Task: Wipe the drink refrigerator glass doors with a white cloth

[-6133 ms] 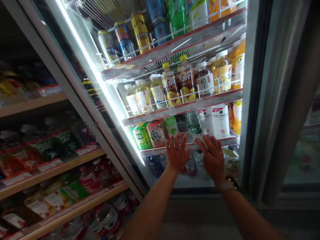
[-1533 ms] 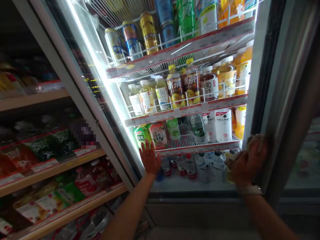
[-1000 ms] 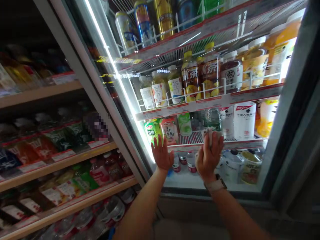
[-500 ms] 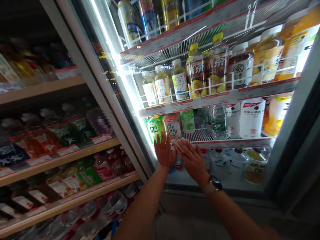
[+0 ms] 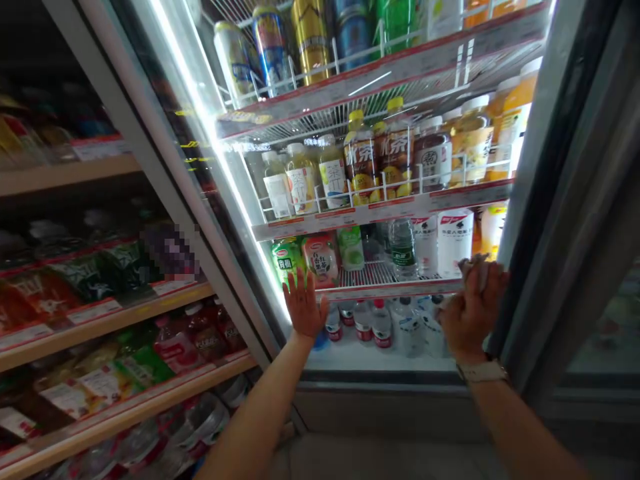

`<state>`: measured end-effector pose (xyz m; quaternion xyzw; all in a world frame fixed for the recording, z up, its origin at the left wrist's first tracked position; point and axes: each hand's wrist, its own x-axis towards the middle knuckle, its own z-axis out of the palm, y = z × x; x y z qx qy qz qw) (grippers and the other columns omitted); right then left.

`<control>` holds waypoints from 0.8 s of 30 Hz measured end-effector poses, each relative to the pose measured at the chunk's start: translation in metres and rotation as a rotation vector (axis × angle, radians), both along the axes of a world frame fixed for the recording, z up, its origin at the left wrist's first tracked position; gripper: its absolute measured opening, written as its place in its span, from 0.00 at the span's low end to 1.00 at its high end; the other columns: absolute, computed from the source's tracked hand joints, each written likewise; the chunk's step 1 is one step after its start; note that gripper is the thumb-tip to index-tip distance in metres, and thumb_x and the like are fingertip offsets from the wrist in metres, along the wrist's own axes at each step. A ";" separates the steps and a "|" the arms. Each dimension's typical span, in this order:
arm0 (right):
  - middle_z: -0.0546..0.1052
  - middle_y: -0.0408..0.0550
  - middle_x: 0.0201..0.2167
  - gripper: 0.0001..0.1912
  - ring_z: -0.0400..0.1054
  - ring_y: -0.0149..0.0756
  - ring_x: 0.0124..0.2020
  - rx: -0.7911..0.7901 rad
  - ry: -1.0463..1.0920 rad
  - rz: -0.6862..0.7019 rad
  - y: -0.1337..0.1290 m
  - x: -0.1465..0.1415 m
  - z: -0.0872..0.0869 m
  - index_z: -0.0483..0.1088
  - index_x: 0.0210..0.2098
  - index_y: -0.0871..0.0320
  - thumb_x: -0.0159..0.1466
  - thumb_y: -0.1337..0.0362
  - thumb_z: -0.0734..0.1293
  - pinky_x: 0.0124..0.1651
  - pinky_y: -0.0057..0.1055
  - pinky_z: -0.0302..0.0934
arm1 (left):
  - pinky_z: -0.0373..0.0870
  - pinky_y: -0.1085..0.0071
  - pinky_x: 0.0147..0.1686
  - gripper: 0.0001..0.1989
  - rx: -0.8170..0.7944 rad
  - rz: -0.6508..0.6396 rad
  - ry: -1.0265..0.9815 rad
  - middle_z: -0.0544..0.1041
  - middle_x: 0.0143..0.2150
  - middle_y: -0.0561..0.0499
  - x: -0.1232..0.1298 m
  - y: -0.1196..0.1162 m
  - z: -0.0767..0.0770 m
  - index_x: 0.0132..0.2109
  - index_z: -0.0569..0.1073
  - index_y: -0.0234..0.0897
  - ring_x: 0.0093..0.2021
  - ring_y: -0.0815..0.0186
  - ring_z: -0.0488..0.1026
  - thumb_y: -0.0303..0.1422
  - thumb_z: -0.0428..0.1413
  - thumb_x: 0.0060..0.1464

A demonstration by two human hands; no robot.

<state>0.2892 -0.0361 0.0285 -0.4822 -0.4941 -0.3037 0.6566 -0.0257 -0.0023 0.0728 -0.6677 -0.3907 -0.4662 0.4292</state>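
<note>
My left hand (image 5: 305, 308) is raised with its fingers spread and holds nothing; it is at the lower left of the lit glass-fronted fridge, just below a green drink carton (image 5: 287, 261) and a reddish one (image 5: 321, 260). My right hand (image 5: 473, 313) grips a crumpled greyish cloth (image 5: 475, 270) near the right side of the fridge, in front of the white packages (image 5: 455, 243). A watch band (image 5: 483, 371) is on the right wrist. Whether either palm touches the glass cannot be made out.
Bottles and cans stand on the fridge's wire shelves (image 5: 380, 213). A dark door frame (image 5: 555, 173) runs down the right. Wooden shelves (image 5: 165, 303) with bottled drinks are on the left, divided off by a metal post (image 5: 145, 153).
My right hand has moved away from my left hand to the right side of the fridge, taking the cloth along. The view has shifted, so the shelves appear further left.
</note>
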 end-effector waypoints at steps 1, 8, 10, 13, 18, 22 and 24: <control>0.48 0.51 0.72 0.34 0.40 0.54 0.72 0.000 -0.013 0.008 0.000 -0.002 -0.001 0.50 0.70 0.55 0.65 0.73 0.54 0.68 0.65 0.41 | 0.40 0.51 0.70 0.34 -0.014 0.002 -0.011 0.43 0.74 0.41 0.003 -0.003 -0.001 0.72 0.43 0.33 0.73 0.54 0.36 0.37 0.45 0.65; 0.49 0.48 0.72 0.36 0.40 0.51 0.72 -0.013 -0.043 0.055 0.001 -0.056 0.001 0.46 0.71 0.50 0.66 0.75 0.54 0.69 0.61 0.44 | 0.44 0.51 0.70 0.35 -0.120 -0.040 0.084 0.48 0.73 0.42 0.033 -0.013 -0.038 0.72 0.45 0.37 0.73 0.53 0.41 0.36 0.49 0.63; 0.51 0.48 0.72 0.36 0.41 0.49 0.72 -0.037 -0.087 0.094 0.001 -0.078 -0.001 0.46 0.71 0.49 0.66 0.75 0.54 0.70 0.56 0.45 | 0.42 0.52 0.70 0.33 -0.091 -0.029 0.082 0.49 0.73 0.43 0.038 -0.009 -0.047 0.72 0.46 0.37 0.73 0.53 0.40 0.36 0.48 0.63; 0.56 0.48 0.70 0.35 0.43 0.44 0.72 -0.095 -0.169 0.137 0.001 -0.110 -0.008 0.48 0.71 0.49 0.66 0.75 0.55 0.71 0.49 0.43 | 0.40 0.52 0.70 0.32 -0.026 -0.015 0.062 0.50 0.73 0.43 0.040 0.000 -0.054 0.71 0.48 0.37 0.73 0.55 0.41 0.36 0.47 0.64; 0.68 0.48 0.63 0.30 0.45 0.38 0.71 -0.064 -0.234 0.179 0.002 -0.150 -0.025 0.60 0.66 0.52 0.66 0.76 0.58 0.72 0.42 0.42 | 0.41 0.52 0.70 0.30 -0.028 -0.008 0.042 0.54 0.72 0.43 0.038 0.006 -0.060 0.71 0.51 0.39 0.73 0.56 0.44 0.35 0.46 0.64; 0.71 0.50 0.60 0.25 0.48 0.38 0.70 -0.069 -0.265 0.209 0.003 -0.166 -0.036 0.69 0.59 0.54 0.66 0.77 0.59 0.71 0.41 0.45 | 0.41 0.52 0.70 0.29 -0.019 0.005 0.035 0.56 0.71 0.43 0.038 0.006 -0.062 0.71 0.52 0.39 0.73 0.57 0.44 0.33 0.44 0.64; 0.71 0.51 0.60 0.24 0.48 0.38 0.70 -0.080 -0.282 0.209 0.002 -0.167 -0.037 0.70 0.58 0.56 0.66 0.77 0.58 0.71 0.41 0.44 | 0.42 0.53 0.70 0.29 -0.008 0.016 0.044 0.56 0.71 0.43 0.038 0.005 -0.061 0.71 0.51 0.38 0.73 0.57 0.44 0.33 0.43 0.64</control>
